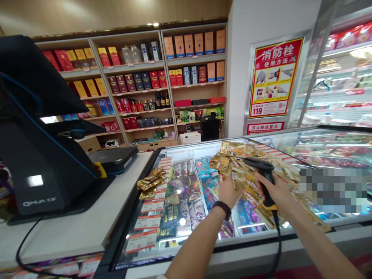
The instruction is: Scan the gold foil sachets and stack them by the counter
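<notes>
Holding a black handheld barcode scanner [259, 166] in the right hand [274, 190], fingers [263, 181] wrapped round its grip and pressed together; a black cord [276, 240] hangs from it over the freezer edge. Left hand [228, 192] bears a strip of gold snack sachets [238, 170], fingers [224, 185] curled up behind the packets; exact pinch cannot be told. Dark bead bracelet [222, 208] and thin bangle [216, 215] on left wrist. Strip lies draped across the glass lid of a chest freezer [177, 149], just above the right hand and trailing right. Second gold sachets [149, 184] at the freezer's left edge. Left: white counter [58, 236], black POS terminal [43, 155]. Beyond: shelves of boxed liquor [130, 77], red fire hydrant poster [274, 77].
</notes>
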The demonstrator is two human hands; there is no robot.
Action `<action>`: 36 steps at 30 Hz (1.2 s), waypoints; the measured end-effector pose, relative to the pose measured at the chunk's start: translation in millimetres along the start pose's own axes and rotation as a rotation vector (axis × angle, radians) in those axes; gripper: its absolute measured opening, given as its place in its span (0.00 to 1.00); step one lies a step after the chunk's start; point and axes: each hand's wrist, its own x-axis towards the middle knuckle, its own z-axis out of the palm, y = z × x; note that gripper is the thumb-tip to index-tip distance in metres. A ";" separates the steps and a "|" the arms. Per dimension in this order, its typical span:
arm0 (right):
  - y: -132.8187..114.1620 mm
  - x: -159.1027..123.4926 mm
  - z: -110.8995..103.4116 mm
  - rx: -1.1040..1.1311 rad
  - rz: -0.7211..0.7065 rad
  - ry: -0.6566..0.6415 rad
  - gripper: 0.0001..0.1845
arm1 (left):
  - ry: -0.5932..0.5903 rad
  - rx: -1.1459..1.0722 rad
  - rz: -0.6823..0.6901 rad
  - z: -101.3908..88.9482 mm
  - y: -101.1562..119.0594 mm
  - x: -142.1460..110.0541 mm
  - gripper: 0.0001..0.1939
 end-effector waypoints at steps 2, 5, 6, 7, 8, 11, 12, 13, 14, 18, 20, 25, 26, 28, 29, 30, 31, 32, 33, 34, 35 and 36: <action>3.8 2.6 3.3 0.004 0.005 0.006 0.23 | 0.035 -0.028 -0.024 -9.3 -8.3 2.2 0.18; 8.0 4.4 10.3 0.005 0.016 0.000 0.24 | 0.067 -0.074 -0.069 -20.5 -24.5 6.4 0.13; 8.6 4.2 12.9 0.001 0.021 -0.011 0.24 | 0.078 -0.109 -0.081 -23.3 -30.6 8.4 0.13; 8.5 3.6 15.5 -0.005 0.024 -0.029 0.23 | 0.090 -0.162 -0.091 -26.2 -36.9 10.9 0.13; 7.7 2.8 18.3 -0.012 0.026 -0.050 0.23 | 0.102 -0.233 -0.099 -29.6 -43.4 13.8 0.14; 0.4 -1.0 27.6 -0.033 0.009 -0.118 0.23 | 0.139 -0.452 -0.146 -46.2 -62.7 23.1 0.17; -3.5 -2.6 31.3 -0.041 -0.007 -0.145 0.23 | 0.152 -0.499 -0.160 -54.7 -68.9 25.7 0.18; -8.0 -4.3 35.3 -0.049 -0.025 -0.174 0.23 | 0.163 -0.527 -0.162 -64.6 -75.0 27.8 0.18; -12.7 -6.1 39.5 -0.054 -0.042 -0.207 0.23 | 0.168 -0.537 -0.149 -75.5 -80.9 29.0 0.16; -29.8 -13.0 58.6 -0.144 -0.162 -0.366 0.22 | 0.213 -0.464 -0.034 -121.1 -102.6 24.8 0.11; -35.3 -15.8 69.2 -0.198 -0.220 -0.411 0.23 | 0.271 -0.392 -0.008 -139.6 -112.0 18.3 0.12; -41.0 -27.2 95.0 -0.267 -0.243 -0.434 0.23 | 0.340 -0.274 0.016 -161.5 -128.6 2.5 0.13; -40.7 -30.4 99.3 -0.282 -0.245 -0.438 0.22 | 0.347 -0.267 0.021 -161.4 -130.7 0.7 0.13; -38.3 -36.3 106.4 -0.300 -0.250 -0.441 0.21 | 0.355 -0.269 0.024 -157.5 -133.4 -1.3 0.11; -36.5 -38.6 109.1 -0.303 -0.252 -0.442 0.20 | 0.356 -0.280 0.023 -154.3 -134.2 -1.7 0.11; -34.5 -40.4 111.2 -0.304 -0.256 -0.436 0.20 | 0.353 -0.304 0.017 -150.6 -134.5 -1.9 0.11; -32.6 -41.7 112.6 -0.306 -0.258 -0.430 0.20 | 0.342 -0.345 0.006 -146.7 -134.6 -1.9 0.11; -30.9 -42.5 113.3 -0.308 -0.256 -0.432 0.20 | 0.325 -0.396 -0.011 -143.0 -134.3 -1.8 0.11; -29.6 -42.8 113.3 -0.314 -0.249 -0.433 0.20 | 0.302 -0.451 -0.031 -139.8 -133.8 -1.8 0.12; -28.6 -42.8 112.7 -0.323 -0.236 -0.434 0.20 | 0.276 -0.501 -0.052 -137.2 -133.0 -1.8 0.13; -27.8 -42.6 111.6 -0.333 -0.219 -0.433 0.20 | 0.252 -0.538 -0.069 -135.4 -132.2 -1.8 0.14; -27.0 -42.1 110.3 -0.345 -0.204 -0.424 0.20 | 0.236 -0.556 -0.079 -134.3 -131.4 -1.9 0.14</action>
